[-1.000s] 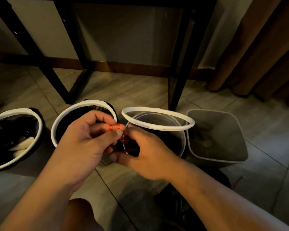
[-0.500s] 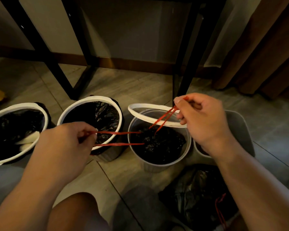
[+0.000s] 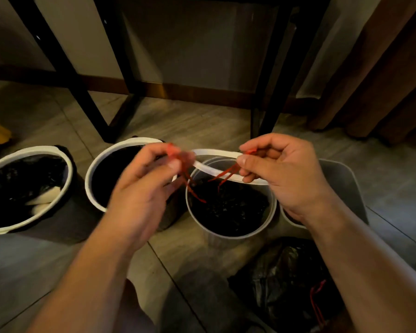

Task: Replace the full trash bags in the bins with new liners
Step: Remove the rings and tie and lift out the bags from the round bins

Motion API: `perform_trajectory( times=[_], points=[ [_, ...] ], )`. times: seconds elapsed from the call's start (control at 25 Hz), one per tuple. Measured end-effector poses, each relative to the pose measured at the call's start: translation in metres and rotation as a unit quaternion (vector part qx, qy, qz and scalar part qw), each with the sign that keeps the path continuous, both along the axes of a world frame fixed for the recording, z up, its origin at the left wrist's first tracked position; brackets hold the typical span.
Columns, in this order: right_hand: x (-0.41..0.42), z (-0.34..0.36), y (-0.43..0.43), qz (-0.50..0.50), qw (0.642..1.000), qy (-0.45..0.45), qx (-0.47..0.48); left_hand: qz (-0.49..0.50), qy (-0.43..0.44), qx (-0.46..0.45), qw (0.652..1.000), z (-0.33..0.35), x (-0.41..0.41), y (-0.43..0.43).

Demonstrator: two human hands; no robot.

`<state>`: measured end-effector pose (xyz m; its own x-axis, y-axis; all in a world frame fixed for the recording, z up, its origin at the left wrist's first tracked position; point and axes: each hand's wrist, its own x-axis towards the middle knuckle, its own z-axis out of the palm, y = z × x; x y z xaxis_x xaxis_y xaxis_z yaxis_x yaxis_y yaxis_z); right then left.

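Observation:
A round grey bin [image 3: 235, 234] in the middle holds a black trash bag [image 3: 228, 207] with red drawstrings [image 3: 222, 175]. A loose white ring [image 3: 216, 153] leans tilted on the bin's far rim. My left hand [image 3: 144, 188] pinches one red drawstring above the bin's left edge and looks blurred. My right hand [image 3: 281, 171] pinches the other drawstring above the bin's right edge. Two round bins with white rims stand to the left, the nearer one [image 3: 99, 164] and the far-left one [image 3: 34, 152], both lined in black.
A square grey bin [image 3: 346, 179] stands to the right, partly behind my right arm. A tied black bag with a red string [image 3: 291, 284] lies on the tiled floor near me. Black table legs [image 3: 262, 104] and a brown curtain [image 3: 382, 80] stand behind.
Both hands pulled apart from the bag's mouth, stretching the red drawstrings taut. Now they have come back together and higher, and the strings hang slack.

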<state>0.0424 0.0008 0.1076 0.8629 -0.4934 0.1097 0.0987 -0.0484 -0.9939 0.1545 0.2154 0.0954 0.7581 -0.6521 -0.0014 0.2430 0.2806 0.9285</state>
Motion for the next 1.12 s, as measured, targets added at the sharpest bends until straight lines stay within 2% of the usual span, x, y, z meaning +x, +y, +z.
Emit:
perform_trajectory(
  times=[0.08,0.2,0.4,0.44,0.52,0.6,0.68,0.8,0.96,1.12],
  points=[
    [0.001,0.002,0.009,0.048,0.999,-0.016,-0.005,-0.046,-0.106,0.073,0.991,0.001,-0.006,-0.02],
    [0.003,0.004,0.019,0.076,0.996,-0.027,-0.035,-0.132,-0.249,0.168,0.945,0.0,-0.007,-0.032],
    [0.006,0.007,0.028,0.053,0.993,-0.035,-0.1,-0.169,-0.271,0.245,0.915,0.001,0.005,-0.03],
    [0.007,0.006,0.026,0.058,0.994,-0.03,-0.091,-0.159,-0.266,0.263,0.914,-0.001,0.006,-0.03],
    [0.009,0.002,0.021,0.065,0.994,0.023,-0.084,-0.127,-0.197,0.245,0.941,-0.006,0.006,-0.032],
    [0.01,-0.005,0.019,0.059,0.986,0.093,-0.122,-0.09,-0.128,0.211,0.965,-0.009,0.007,-0.031],
    [0.012,-0.01,0.021,0.041,0.978,0.127,-0.163,-0.063,-0.103,0.202,0.972,-0.012,0.011,-0.031],
    [0.015,-0.012,0.026,0.04,0.971,0.117,-0.205,-0.04,-0.083,0.198,0.976,-0.014,0.014,-0.029],
    [0.018,-0.014,0.032,0.063,0.941,0.134,-0.304,-0.023,-0.041,0.17,0.984,-0.016,0.011,-0.028],
    [0.017,-0.009,0.029,0.034,0.963,0.094,-0.249,0.009,0.004,0.147,0.989,-0.016,0.011,-0.027]
  ],
)
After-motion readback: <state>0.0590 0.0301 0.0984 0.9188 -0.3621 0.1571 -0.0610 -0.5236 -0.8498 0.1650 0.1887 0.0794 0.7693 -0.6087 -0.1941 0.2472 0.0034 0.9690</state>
